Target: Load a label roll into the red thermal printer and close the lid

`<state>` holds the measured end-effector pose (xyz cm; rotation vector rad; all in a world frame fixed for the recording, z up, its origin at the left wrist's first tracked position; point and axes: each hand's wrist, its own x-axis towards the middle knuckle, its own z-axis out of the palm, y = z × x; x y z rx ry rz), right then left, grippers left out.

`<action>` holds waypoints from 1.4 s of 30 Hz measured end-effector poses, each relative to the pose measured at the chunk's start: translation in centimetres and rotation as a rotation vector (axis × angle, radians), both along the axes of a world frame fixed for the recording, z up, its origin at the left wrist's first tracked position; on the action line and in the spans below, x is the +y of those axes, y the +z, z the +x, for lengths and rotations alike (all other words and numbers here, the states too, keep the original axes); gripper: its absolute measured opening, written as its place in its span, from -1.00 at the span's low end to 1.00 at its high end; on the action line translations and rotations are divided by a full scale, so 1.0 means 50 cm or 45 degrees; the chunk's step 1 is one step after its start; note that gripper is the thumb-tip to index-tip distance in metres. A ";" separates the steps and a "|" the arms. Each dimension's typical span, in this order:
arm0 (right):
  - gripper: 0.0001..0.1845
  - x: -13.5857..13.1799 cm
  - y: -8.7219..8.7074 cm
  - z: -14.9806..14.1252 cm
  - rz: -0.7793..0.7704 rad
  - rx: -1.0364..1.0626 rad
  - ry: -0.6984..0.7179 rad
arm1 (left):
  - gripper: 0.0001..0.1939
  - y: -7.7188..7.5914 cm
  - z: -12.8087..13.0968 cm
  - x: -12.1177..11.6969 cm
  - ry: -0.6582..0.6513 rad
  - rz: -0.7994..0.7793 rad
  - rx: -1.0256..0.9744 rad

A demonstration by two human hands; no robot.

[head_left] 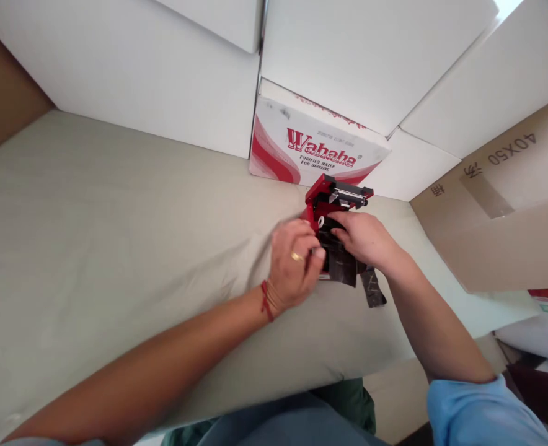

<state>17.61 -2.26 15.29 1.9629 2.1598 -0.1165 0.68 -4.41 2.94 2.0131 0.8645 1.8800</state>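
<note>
A small red-and-black machine [318,188], which looks like a label printer, stands on the cloth-covered surface with its lid raised. Inside it is a roll of black ribbon [327,225] with a white core end facing left. My right hand [366,238] reaches in from the right, thumb and finger closed on that roll. At the machine's left side is my left hand [293,263], its fingers curled and thumb pressed in; what they grip is hidden. Black film [343,267] hangs over the machine's front, and a creased strip [374,288] dangles to the right.
A Wahaba-style printed water carton [320,145] stands right behind the machine against white boxes [162,74]. To the right is a large brown cardboard box [501,204]. A pale greenish cloth [116,235] covers the work surface, whose front edge is near my body.
</note>
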 end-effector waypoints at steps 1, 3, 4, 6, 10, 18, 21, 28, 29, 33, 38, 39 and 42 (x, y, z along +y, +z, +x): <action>-0.57 0.004 -0.002 -0.002 -0.016 -0.016 -0.004 | -0.90 0.008 0.004 -0.018 -0.050 0.091 0.061; -0.57 0.013 -0.004 -0.003 -0.028 -0.023 -0.021 | -0.79 0.019 0.010 -0.048 -0.083 0.187 0.165; -0.56 0.018 -0.006 -0.001 -0.028 -0.020 -0.025 | -0.75 0.022 0.012 -0.058 -0.099 0.212 0.206; -0.53 0.028 -0.013 0.001 -0.022 -0.011 -0.019 | -0.73 0.026 0.014 -0.068 -0.114 0.242 0.287; -0.51 0.046 -0.031 0.002 -0.019 -0.006 -0.001 | -0.79 0.026 0.013 -0.063 -0.108 0.350 0.412; -0.59 -0.010 -0.011 0.036 0.121 0.597 0.143 | -0.80 0.020 0.012 -0.055 -0.101 0.448 0.479; -0.71 -0.048 0.007 0.066 0.327 1.038 0.025 | -0.84 0.019 0.011 -0.056 -0.119 0.446 0.461; -0.69 0.038 -0.054 0.152 1.138 1.431 -0.375 | -0.85 0.026 0.008 -0.055 -0.200 0.453 0.429; -0.69 0.052 -0.069 0.157 1.107 1.445 -0.410 | -0.83 0.026 0.009 -0.055 -0.213 0.452 0.433; -0.67 0.042 -0.100 0.145 1.145 1.359 -0.430 | -0.72 0.025 0.013 -0.051 -0.185 0.307 0.461; -0.66 -0.049 -0.067 0.083 1.136 0.984 -0.062 | -0.77 0.019 0.016 -0.049 -0.175 0.203 0.437; -0.67 -0.058 -0.058 0.071 0.956 0.919 0.057 | -0.78 0.018 0.017 -0.051 -0.170 0.210 0.428; -0.63 -0.049 -0.036 0.049 0.389 0.748 0.308 | -0.78 0.019 0.020 -0.059 -0.174 0.250 0.422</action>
